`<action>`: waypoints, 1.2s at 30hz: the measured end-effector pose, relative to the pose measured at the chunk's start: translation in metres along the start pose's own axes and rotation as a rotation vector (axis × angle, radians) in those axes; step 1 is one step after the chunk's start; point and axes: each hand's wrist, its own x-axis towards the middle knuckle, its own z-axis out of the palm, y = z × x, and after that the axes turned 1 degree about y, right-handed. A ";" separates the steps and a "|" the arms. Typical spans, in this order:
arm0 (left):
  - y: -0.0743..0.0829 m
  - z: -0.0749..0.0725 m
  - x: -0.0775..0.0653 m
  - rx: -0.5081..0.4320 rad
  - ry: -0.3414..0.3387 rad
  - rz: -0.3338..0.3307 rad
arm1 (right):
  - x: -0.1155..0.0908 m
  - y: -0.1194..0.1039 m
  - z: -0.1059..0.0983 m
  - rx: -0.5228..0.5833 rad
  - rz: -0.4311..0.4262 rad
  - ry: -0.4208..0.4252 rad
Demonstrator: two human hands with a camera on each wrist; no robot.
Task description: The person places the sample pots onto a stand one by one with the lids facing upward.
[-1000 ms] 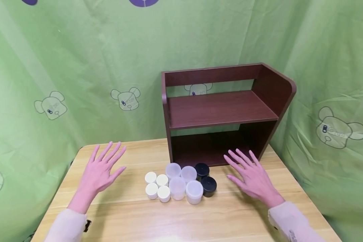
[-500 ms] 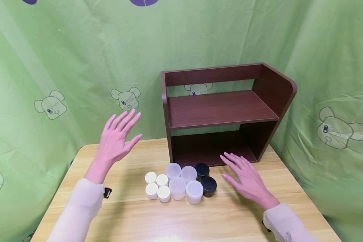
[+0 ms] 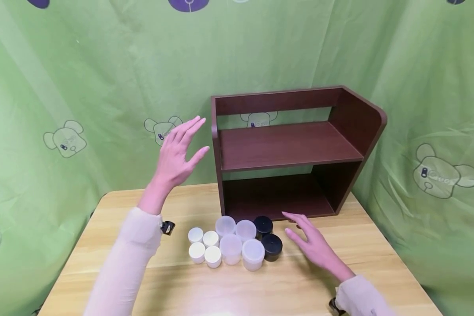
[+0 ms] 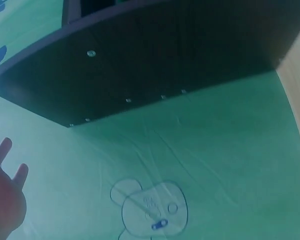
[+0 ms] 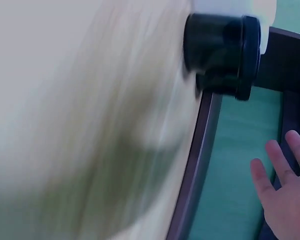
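My left hand [image 3: 175,158] is raised in the air beside the left panel of a dark brown two-tier shelf [image 3: 290,147], fingers extended and holding nothing. Low over the table, my right hand [image 3: 312,243] reaches from the right toward two black-lidded jars [image 3: 272,245], its fingers apart from them and nothing in its grasp. Left of the black jars stand several translucent lidded jars [image 3: 231,246], then several small white-capped jars [image 3: 197,251], all upright in a close cluster. In the right wrist view a black jar [image 5: 215,45] shows from the side, above the right hand [image 5: 287,195].
The wooden table [image 3: 189,294] carries the shelf at its back right, just behind the jars. A green curtain [image 3: 102,66] with bear-head prints hangs behind and on both sides. The shelf's left side panel [image 4: 140,65] fills the top of the left wrist view.
My left hand has risen and moved right, toward the shelf. The right hand has shifted slightly left and lower, nearer the black jars. The jars stay in place.
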 end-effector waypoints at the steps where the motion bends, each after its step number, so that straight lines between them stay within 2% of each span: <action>1: 0.001 0.002 0.002 -0.021 -0.002 -0.010 | -0.001 -0.001 0.002 0.025 0.021 -0.008; 7: 0.007 0.015 0.016 -0.133 -0.014 -0.061 | -0.007 -0.003 0.012 0.180 0.106 -0.046; 15: 0.011 0.026 0.027 -0.206 -0.027 -0.103 | -0.015 0.002 0.026 0.345 0.139 -0.098; 25: 0.009 0.038 0.033 -0.301 -0.032 -0.137 | -0.019 0.005 0.039 0.399 0.259 -0.158; 30: 0.006 0.045 0.031 -0.352 -0.008 -0.144 | -0.020 0.006 0.042 0.419 0.299 -0.180; 36: 0.003 0.052 0.029 -0.381 0.051 -0.107 | -0.019 0.006 0.045 0.393 0.305 -0.179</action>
